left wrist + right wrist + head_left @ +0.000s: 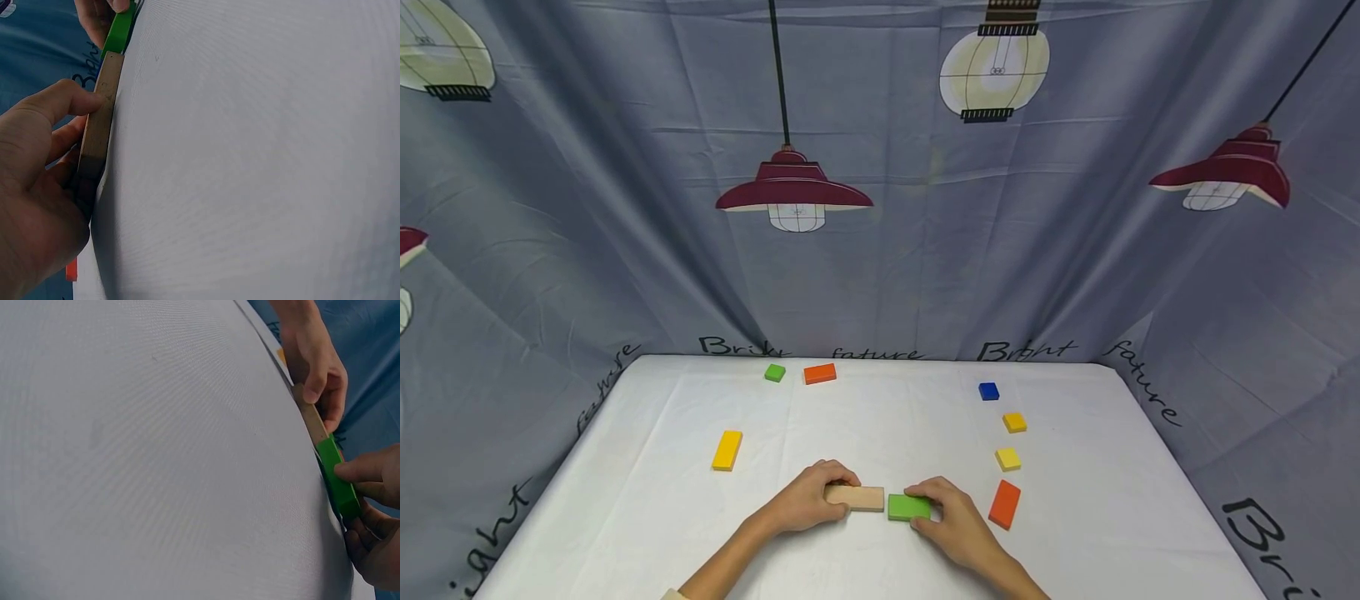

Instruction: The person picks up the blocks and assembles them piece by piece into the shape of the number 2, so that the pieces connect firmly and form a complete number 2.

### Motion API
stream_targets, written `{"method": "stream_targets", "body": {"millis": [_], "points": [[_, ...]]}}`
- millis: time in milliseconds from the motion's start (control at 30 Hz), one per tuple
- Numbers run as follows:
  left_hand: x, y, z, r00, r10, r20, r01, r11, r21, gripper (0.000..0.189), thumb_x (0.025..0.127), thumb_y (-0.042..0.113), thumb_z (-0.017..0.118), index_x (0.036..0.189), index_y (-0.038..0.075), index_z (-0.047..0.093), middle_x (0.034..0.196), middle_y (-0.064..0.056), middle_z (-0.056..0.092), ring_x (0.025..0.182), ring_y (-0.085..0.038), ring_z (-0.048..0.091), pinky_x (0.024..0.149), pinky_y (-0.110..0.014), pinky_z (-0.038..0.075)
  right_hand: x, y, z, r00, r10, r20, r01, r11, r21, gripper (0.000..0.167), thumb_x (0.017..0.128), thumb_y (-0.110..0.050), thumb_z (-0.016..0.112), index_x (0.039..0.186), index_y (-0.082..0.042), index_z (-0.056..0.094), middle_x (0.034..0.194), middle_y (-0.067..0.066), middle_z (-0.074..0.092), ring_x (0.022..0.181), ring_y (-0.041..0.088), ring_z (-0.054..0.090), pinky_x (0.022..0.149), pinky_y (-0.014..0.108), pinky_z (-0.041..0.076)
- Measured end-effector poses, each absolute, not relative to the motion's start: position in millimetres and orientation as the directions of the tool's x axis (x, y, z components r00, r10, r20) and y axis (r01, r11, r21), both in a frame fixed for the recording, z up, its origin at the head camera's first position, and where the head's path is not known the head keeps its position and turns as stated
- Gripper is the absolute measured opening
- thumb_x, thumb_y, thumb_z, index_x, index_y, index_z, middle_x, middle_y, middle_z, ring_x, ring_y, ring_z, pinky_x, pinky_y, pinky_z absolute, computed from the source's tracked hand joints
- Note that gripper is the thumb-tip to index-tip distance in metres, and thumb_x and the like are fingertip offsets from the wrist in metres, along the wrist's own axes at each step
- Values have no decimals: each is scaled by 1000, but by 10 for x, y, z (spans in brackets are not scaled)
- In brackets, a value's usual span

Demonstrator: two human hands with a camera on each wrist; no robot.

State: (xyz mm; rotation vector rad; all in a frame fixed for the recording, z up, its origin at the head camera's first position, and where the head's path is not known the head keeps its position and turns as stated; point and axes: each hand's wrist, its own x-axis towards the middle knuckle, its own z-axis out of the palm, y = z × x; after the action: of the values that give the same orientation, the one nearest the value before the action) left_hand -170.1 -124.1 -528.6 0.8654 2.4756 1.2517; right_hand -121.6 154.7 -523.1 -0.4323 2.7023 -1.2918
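Note:
My left hand [811, 500] pinches a plain wooden block [863, 499] between thumb and fingers at its left end. Just to the right, my right hand [953, 521] holds a green block [907, 507] by its right end. In the head view a narrow gap shows between the two blocks, which lie end to end near the front middle of the white table. The left wrist view has the thumb against the near side of the wooden block [101, 119]. From the right wrist, the green block [337, 481] sits between thumb and fingers.
An orange-red block [1004, 504] lies right of my right hand. Beyond it are two small yellow blocks [1008, 459] and a blue one [988, 392]. A longer yellow block [727, 451] lies left; a small green block [775, 372] and an orange block [820, 373] sit at the table's back edge.

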Motion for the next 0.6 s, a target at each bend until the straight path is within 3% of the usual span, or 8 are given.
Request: {"method": "stream_targets", "body": {"millis": [600], "points": [[-1697, -1235, -5253, -798, 602, 35, 389, 469, 793, 26, 85, 10, 74, 109, 18, 70, 105, 13, 62, 94, -8, 51, 84, -29, 45, -1256, 1477, -5255, -949, -312, 43, -227, 584, -779, 33, 82, -4, 80, 113, -10, 73, 109, -4, 62, 104, 19, 62, 91, 37, 53]]}}
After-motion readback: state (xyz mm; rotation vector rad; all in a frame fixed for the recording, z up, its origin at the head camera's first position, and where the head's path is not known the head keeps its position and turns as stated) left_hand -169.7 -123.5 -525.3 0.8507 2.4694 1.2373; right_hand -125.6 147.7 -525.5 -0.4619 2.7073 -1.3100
